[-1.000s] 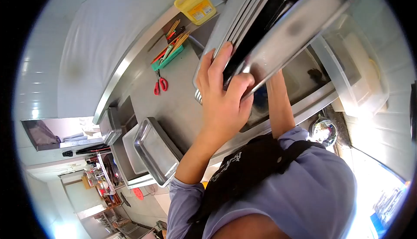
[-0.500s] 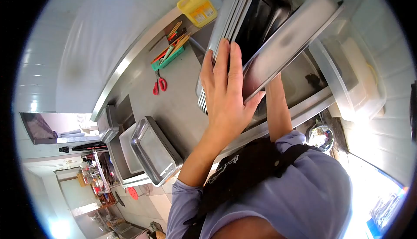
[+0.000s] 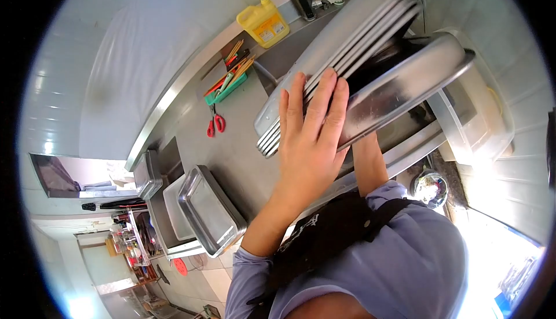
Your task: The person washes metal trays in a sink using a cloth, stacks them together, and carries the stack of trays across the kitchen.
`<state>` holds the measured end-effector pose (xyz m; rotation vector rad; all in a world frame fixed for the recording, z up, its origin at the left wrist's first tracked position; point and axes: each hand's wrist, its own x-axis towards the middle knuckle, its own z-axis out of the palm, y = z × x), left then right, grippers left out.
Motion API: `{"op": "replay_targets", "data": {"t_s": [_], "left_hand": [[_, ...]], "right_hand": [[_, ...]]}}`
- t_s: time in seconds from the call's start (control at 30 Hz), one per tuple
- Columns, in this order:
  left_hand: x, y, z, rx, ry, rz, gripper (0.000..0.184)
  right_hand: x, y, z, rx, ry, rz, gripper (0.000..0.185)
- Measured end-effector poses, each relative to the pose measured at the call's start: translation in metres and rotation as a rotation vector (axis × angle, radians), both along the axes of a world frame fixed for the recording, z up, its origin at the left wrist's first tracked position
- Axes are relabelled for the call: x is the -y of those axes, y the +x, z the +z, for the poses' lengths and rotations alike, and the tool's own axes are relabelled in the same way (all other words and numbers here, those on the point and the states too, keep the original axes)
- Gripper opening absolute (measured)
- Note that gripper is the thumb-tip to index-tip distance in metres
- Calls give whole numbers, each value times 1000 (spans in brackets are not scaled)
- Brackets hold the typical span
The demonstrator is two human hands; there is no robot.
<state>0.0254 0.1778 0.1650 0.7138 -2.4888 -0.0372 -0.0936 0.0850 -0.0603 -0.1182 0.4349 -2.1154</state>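
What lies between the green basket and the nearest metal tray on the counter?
In the head view: red-handled scissors by the basket, then bare counter to the tray.

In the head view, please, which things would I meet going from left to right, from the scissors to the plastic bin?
Red-handled scissors, yellow bottle, left hand, right forearm, clear plastic bin. The stacked metal pans overlap several of these, so are left out.

The tray stack (image 3: 341, 38) has tipped lower (its far end has come into view).
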Motion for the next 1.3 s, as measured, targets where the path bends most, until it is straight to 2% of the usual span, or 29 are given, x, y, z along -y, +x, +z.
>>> {"op": "replay_targets", "data": {"t_s": [0.13,0.23,0.33,0.5,0.6,0.7,0.8,0.9,1.03,1.23,1.3], "left_hand": [[-4,-4,1,-8,-26,15,88],[-3,-5,8,-22,-16,19,74],[-5,-8,13,22,-29,19,71],[-9,-13,14,67,-36,17,54],[-8,-14,15,81,-23,0,60],[-8,-14,18,89,69,-12,87],[-10,-16,17,93,60,14,86],[-11,-17,17,47,49,25,66],[-4,-12,10,-2,1,19,59],[-5,-11,18,76,-113,56,69],[-7,-11,22,107,-36,89,79]], "right_hand": [[-6,8,3,-11,16,-13,35],[-15,12,5,-28,36,-35,35],[-29,15,5,-47,66,-51,35],[-54,27,3,-62,110,-65,36],[-63,32,3,-62,124,-75,36],[-66,36,4,-61,134,-82,36],[-64,33,7,-58,130,-97,37],[-52,18,12,-50,109,-113,37],[-32,-1,19,-35,78,-122,37],[-26,4,21,-30,72,-112,38],[-29,9,20,-37,79,-112,38]]}}
